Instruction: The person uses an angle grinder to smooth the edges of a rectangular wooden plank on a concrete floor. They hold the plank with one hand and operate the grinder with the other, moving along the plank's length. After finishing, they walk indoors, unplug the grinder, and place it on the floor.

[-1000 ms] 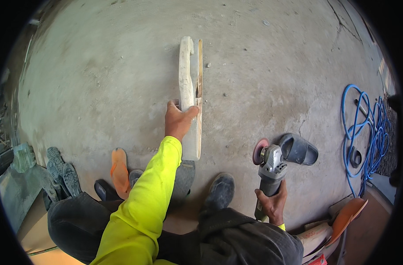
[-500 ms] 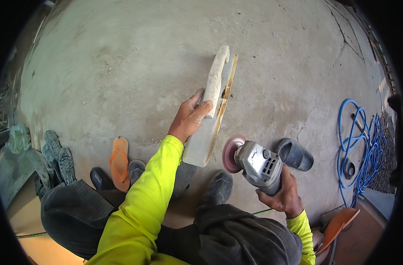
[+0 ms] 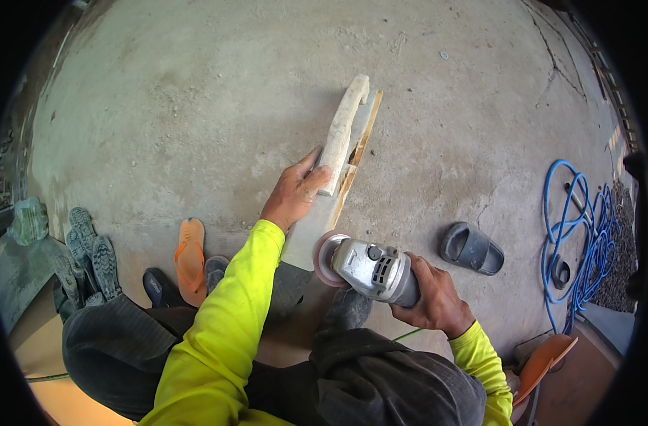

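Note:
My left hand (image 3: pixel 296 187) is closed around the near end of a plastering trowel, thumb over its pale, dusty handle (image 3: pixel 346 128). The trowel's grey blade (image 3: pixel 300 247) slants away from me, with a yellow-brown strip (image 3: pixel 367 133) along its right edge. In my right hand (image 3: pixel 437 297) is a silver and grey angle grinder (image 3: pixel 374 268), gripped by its body. Its reddish disc (image 3: pixel 328 257) stands at the near right corner of the blade and overlaps it in view; whether the two touch I cannot tell.
Dusty concrete floor (image 3: pixel 217 128) stretches ahead. A black slide sandal (image 3: pixel 471 248) lies right of the grinder, with a coiled blue hose (image 3: pixel 551 234) beyond. On the left are an orange flip-flop (image 3: pixel 191 263) and several dark shoes (image 3: pixel 105 266). A green cord (image 3: pixel 409 334) passes below the grinder.
My right hand has brought the grinder left and slightly up, so its disc is now at the trowel's near right corner. The left hand and trowel have shifted slightly left and down.

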Demonstrator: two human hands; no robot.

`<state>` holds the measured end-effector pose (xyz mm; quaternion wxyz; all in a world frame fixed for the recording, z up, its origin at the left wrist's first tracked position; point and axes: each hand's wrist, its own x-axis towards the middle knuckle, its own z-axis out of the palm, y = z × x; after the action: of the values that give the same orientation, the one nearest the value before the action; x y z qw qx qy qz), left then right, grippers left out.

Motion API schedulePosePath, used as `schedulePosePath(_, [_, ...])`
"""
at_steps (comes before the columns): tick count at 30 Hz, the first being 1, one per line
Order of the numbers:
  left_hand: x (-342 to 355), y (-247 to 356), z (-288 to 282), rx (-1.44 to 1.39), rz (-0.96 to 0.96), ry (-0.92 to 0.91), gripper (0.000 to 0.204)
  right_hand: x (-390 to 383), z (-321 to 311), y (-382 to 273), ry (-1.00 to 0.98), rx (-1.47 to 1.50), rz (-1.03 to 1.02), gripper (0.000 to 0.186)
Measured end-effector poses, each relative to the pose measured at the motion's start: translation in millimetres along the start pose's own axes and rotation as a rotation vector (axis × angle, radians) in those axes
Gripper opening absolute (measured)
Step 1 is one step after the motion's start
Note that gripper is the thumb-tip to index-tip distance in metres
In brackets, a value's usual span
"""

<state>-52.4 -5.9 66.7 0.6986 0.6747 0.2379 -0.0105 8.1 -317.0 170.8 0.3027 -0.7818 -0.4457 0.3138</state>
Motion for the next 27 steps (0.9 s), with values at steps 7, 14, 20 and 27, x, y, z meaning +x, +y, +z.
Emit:
schedulePosePath(7, [-0.7, -5.2, -6.0, -0.005, -0.038, -0.001, 0.09, 17.0, -4.3, 20.9, 0.035, 0.009, 0.06, 0.08])
schedulePosePath(14, [-3.7, -0.6, -9.3, 0.03, -0.086, -0.004, 0.093, 30.5, -4.2, 32.6, 0.015, 0.008, 0.086, 0.08])
schedulePosePath(20, [-4.0, -0.9, -12.4, -0.017, -0.093, -0.022, 0.094, 39.2, -4.9, 39.1, -0.008, -0.007, -0.053, 0.08])
schedulePosePath(27, [-3.2, -3.9, -16.8, -0.111, -0.129, -0.041, 0.098, 51.6, -7.0, 48.8, 0.006, 0.011, 0.06, 0.08])
